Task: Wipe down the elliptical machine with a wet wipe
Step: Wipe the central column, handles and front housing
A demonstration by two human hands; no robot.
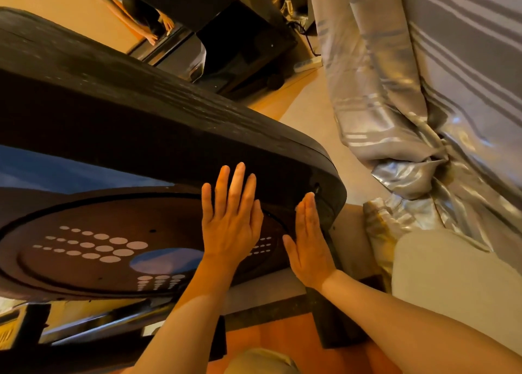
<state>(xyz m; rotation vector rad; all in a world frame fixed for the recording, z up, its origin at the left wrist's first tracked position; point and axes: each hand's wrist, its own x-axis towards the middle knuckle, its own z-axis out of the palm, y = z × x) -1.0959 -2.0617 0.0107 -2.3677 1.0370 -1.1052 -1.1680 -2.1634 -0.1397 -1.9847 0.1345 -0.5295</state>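
- I take the elliptical machine's flywheel housing (141, 136) as my landmark: a broad black casing that fills the left and centre of my view, with a rounded end toward the right.
- My left hand (230, 221) lies flat on the side of the housing, just inside that rounded end, with its fingers straight and slightly spread and the fingertips pointing up the casing.
- My right hand (309, 246) is just beside the left one, nearer the rounded end, set edge-on against the housing with its fingers straight and held together, holding nothing that I can see.
- I cannot make out a wet wipe under either palm; if one is there, the hands hide it.
- The round disc (99, 243) set into the side of the housing sits left of my left hand, marked with rows of pale oval dots (93, 246), and the heel of my left hand overlaps its right rim.
- Below the housing a shiny metal rail (93, 325) runs along the machine's base.
- Right of the housing's rounded end hangs a grey striped curtain (409, 105), bunched in satin folds, well apart from my hands.
- Beyond the housing's upper edge stands a dark cabinet (234, 43) on the orange floor (70, 9).
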